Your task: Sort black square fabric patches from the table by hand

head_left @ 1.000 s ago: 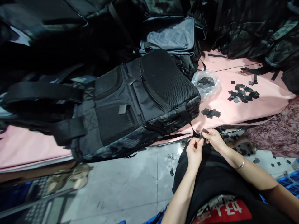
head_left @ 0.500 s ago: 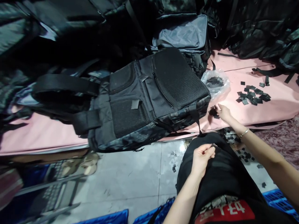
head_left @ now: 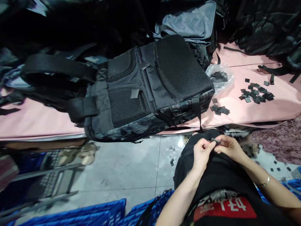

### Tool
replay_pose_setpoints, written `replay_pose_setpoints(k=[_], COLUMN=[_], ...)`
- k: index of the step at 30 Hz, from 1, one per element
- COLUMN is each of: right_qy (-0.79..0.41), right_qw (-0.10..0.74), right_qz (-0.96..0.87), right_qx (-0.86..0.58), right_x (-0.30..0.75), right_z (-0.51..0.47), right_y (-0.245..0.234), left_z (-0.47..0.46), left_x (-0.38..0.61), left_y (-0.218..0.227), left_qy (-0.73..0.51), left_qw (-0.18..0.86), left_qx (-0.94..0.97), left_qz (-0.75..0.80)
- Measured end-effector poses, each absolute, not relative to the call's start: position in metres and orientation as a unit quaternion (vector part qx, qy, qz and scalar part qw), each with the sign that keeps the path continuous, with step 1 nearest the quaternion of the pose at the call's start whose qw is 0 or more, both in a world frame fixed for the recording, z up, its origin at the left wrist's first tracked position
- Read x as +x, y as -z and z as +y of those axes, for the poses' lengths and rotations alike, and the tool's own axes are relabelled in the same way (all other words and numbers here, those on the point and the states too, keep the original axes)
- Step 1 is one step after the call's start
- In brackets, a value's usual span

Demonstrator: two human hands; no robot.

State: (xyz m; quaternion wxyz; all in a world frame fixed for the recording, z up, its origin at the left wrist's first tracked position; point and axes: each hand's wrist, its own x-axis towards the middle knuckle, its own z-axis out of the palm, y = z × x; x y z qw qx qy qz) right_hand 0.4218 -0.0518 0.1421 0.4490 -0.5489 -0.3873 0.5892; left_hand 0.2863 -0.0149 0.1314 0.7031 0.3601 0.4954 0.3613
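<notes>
Above my lap, my left hand [head_left: 202,153] and my right hand [head_left: 229,147] meet, with their fingertips pinched on a small dark square piece [head_left: 215,141]. A black backpack [head_left: 148,106] lies on the pink-covered table [head_left: 284,103] in front of me, its padded mesh back facing up. Two similar squares rest on it, one on the lower mesh pad [head_left: 134,93] and one near the middle seam. Beside the backpack's right end is a small heap of dark squares [head_left: 219,110]. Behind that sits a clear plastic bag [head_left: 217,89] holding more of them.
Farther right on the table is a larger pile of squares [head_left: 256,93]. An open grey-lined bag [head_left: 190,23] stands behind the backpack, among other dark bags. Loose squares are scattered on the tiled floor [head_left: 131,169]. Blue plastic crates [head_left: 105,213] and a pair of shoes [head_left: 87,153] are below.
My right hand has come back from the small heap on the table to my left hand at my lap. Both hands are now on a square piece. The view has shifted slightly.
</notes>
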Motion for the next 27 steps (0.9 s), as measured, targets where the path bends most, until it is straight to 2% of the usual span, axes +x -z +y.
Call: replay_pose_setpoints(k=[6,15,21,27], right_qy=[-0.578,-0.634,-0.613,-0.668], right_qw=[0.439,0.465,0.476,0.424], right_qz=[-0.393,-0.345,-0.338,-0.316], right_qx=[-0.564,-0.512,-0.532,-0.523], right_x=[0.414,0.406,0.403,0.403], right_z=[-0.052,-0.058,-0.060,-0.059], right_y=[-0.137,-0.129,-0.131,-0.127], left_z=[-0.023,-0.022,-0.022,-0.023], left_x=[0.280,0.270,0.267,0.263], left_y=[-0.137,-0.135,-0.139,-0.139], left_qy=[-0.325,-0.337,-0.342,-0.313], left_qw=[0.742,0.724,0.705,0.738], left_qx=[0.373,0.413,0.433,0.386], left_qz=[0.452,0.437,0.447,0.458])
